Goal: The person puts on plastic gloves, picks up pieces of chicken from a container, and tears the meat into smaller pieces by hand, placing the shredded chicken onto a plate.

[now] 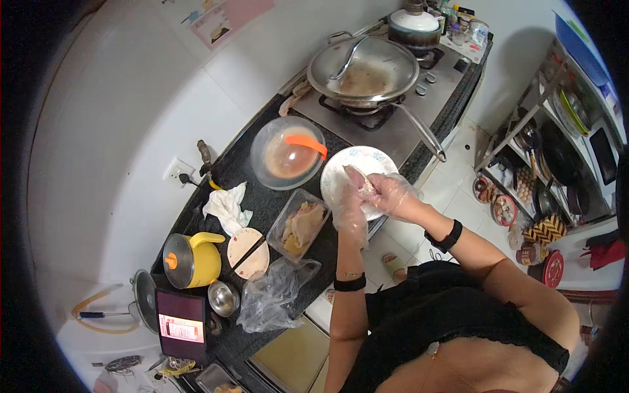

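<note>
Over a white patterned plate, a piece of raw meat, pinkish with patches of white powder, is held in both hands. My left hand, in a clear plastic glove, is closed around its lower end. From the right, my right hand, gloved the same way, has its fingers closed on the meat's side. White powder seems to lie in the plate beneath. Just left of the plate sits a clear plastic container with more pale raw pieces inside. The hands partly hide the meat.
A lidded pan stands on the stove, its handle jutting over the counter edge. A bowl with an orange-handled utensil, a plate with chopsticks, a yellow pot, a plastic bag and a screen line the counter.
</note>
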Motion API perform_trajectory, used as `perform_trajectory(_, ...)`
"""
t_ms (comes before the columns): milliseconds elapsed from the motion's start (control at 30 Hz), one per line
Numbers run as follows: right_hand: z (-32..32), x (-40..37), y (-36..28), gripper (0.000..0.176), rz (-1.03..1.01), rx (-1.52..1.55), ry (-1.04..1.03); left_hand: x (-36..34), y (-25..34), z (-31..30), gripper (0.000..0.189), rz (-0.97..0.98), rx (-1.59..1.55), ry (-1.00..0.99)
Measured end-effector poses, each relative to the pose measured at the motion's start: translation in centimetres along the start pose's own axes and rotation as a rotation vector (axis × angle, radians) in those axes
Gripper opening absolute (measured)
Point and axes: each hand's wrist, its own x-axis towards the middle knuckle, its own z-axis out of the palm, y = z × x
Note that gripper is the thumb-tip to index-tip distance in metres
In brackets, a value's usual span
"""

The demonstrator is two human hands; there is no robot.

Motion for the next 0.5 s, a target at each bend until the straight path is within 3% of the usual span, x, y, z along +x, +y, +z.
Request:
perform_trajectory(33, -0.3, 0.0, -0.1, 0.032, -0.004, -0.064, -0.002, -0.1, -0.4, -0.1, 0.046, 0.098, 0.164, 0.079)
perform_trajectory(167, -0.4, 0.1, -0.6, 0.029, -0.026, -0.190, -0.027, -0.6, 1.0, -0.1, 0.042, 0.127, 0.223, 0.036)
perform_trajectory(233, 0.1, 0.1, -0.7, 0.022, -0.111, -0.248, 0.042, -1.4, 3.1, 0.0, 0.047, 0.181, 0.569, 0.055)
perform_trajectory(333, 0.4, 0.4, -0.4, 0.025, -0.167, -0.323, 0.039, 0.2, 1.0, -1.3, 0.041, 0.085, 0.578, 0.108)
perform_trajectory(500, -0.3, 0.2, -0.9, 0.026, -0.175, -0.399, -0.036, -1.3, 2.9, -0.4, 0.037, 0.168, 0.760, 0.145)
